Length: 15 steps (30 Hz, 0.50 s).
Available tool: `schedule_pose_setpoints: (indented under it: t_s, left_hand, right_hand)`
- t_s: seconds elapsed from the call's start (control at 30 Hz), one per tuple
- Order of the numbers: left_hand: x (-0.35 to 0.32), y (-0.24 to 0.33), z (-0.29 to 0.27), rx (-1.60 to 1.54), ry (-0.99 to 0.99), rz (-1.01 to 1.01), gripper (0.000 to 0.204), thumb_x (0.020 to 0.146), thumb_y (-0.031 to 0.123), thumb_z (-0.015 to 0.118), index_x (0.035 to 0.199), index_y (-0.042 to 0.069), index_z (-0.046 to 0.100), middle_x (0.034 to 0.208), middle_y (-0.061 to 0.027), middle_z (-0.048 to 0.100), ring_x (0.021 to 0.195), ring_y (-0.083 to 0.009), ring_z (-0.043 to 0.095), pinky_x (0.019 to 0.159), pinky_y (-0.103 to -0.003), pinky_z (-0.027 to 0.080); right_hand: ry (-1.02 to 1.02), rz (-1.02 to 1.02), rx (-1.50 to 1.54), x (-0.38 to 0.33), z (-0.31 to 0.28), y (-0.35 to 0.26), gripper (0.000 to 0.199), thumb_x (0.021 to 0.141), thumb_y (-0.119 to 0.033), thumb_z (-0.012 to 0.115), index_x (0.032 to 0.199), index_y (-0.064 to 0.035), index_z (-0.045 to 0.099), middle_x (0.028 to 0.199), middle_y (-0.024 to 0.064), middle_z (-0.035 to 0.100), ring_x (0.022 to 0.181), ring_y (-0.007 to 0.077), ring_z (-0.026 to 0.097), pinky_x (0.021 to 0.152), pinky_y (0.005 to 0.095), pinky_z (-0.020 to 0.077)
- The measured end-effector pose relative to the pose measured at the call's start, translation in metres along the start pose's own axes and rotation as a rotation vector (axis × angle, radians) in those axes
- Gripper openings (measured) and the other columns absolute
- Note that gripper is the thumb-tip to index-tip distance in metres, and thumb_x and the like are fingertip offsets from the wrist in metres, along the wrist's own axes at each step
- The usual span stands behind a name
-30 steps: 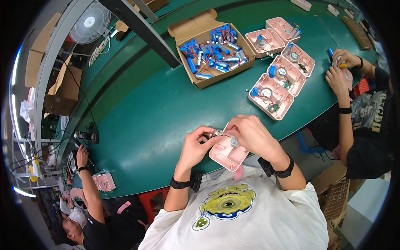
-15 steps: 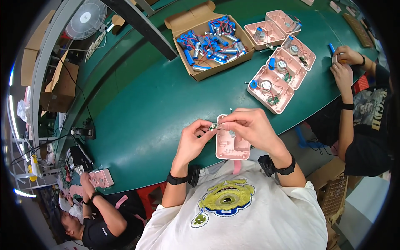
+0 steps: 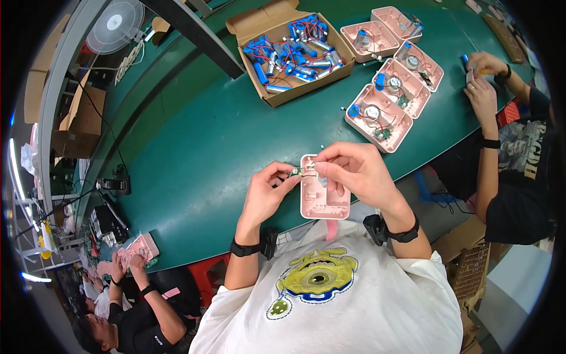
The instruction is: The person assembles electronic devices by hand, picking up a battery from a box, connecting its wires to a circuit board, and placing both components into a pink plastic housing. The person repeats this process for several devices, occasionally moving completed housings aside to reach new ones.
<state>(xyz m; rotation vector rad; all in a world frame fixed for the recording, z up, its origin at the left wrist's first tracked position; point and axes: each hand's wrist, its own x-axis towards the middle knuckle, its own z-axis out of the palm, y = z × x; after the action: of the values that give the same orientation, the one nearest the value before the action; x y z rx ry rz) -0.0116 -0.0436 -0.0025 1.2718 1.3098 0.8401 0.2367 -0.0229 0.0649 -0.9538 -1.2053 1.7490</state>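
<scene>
Between the thumb and fingers of my left hand (image 3: 263, 192) is a small green circuit board (image 3: 295, 172), held at the left edge of a pink plastic case (image 3: 308, 206). My right hand (image 3: 358, 175) is above the case's right side, thumb and forefinger pinched on a thin wire (image 3: 309, 176) that runs to the board. The wire's end is hidden by the fingers. The case lies open side up at the table's near edge, with a round metal part inside, partly covered by my right hand. A pink strap (image 3: 332, 229) sticks out from its near end.
Beyond my hands, a cardboard box (image 3: 283, 99) holds many blue-and-silver cylindrical cells with red wires. Several pink cases (image 3: 378, 140) with wired parts stand at the back right of the green table (image 3: 194, 171). Co-workers handle parts at right and lower left.
My right hand has drawn a little away from my left, and the wire between them now shows. The view has shifted slightly. At lower left, the co-worker's hands have moved onto a pink case.
</scene>
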Motion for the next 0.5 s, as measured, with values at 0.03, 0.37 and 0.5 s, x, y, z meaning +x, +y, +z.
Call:
schedule_pose_setpoints:
  t_s: [0.03, 0.37, 0.5]
  left_hand:
    - [0.0, 0.0, 0.0, -0.003, 0.001, -0.005, 0.016, 0.094, 0.005, 0.081, 0.107, -0.001, 0.074, 0.092, -0.0017, 0.073, 0.077, -0.0059, 0.061, 0.068, -0.022, 0.049]
    - [-0.008, 0.01, 0.01, 0.036, 0.021, -0.002, 0.021, 0.097, -0.003, 0.074, 0.118, -0.005, 0.069, 0.102, -0.004, 0.074, 0.091, -0.0085, 0.069, 0.077, -0.024, 0.056]
    - [-0.009, 0.007, 0.015, 0.021, 0.066, 0.058, 0.022, 0.094, -0.001, 0.077, 0.115, -0.004, 0.071, 0.097, -0.006, 0.075, 0.084, -0.0099, 0.069, 0.072, -0.025, 0.055]
  right_hand:
    - [-0.001, 0.005, 0.0, 0.0, 0.0, 0.001, 0.011, 0.1, -0.004, 0.073, 0.105, 0.0061, 0.074, 0.088, 0.0033, 0.071, 0.069, 0.0069, 0.065, 0.057, 0.0229, 0.0496]
    - [0.174, -0.356, -0.931, 0.006, 0.013, 0.044, 0.008, 0.092, -0.004, 0.074, 0.094, 0.0028, 0.07, 0.081, 0.0127, 0.071, 0.064, 0.0234, 0.069, 0.061, 0.0338, 0.0543]
    - [0.207, -0.41, -0.995, 0.011, 0.018, 0.055, 0.008, 0.091, -0.004, 0.075, 0.094, 0.0014, 0.07, 0.083, 0.0143, 0.072, 0.066, 0.0305, 0.07, 0.062, 0.0393, 0.056]
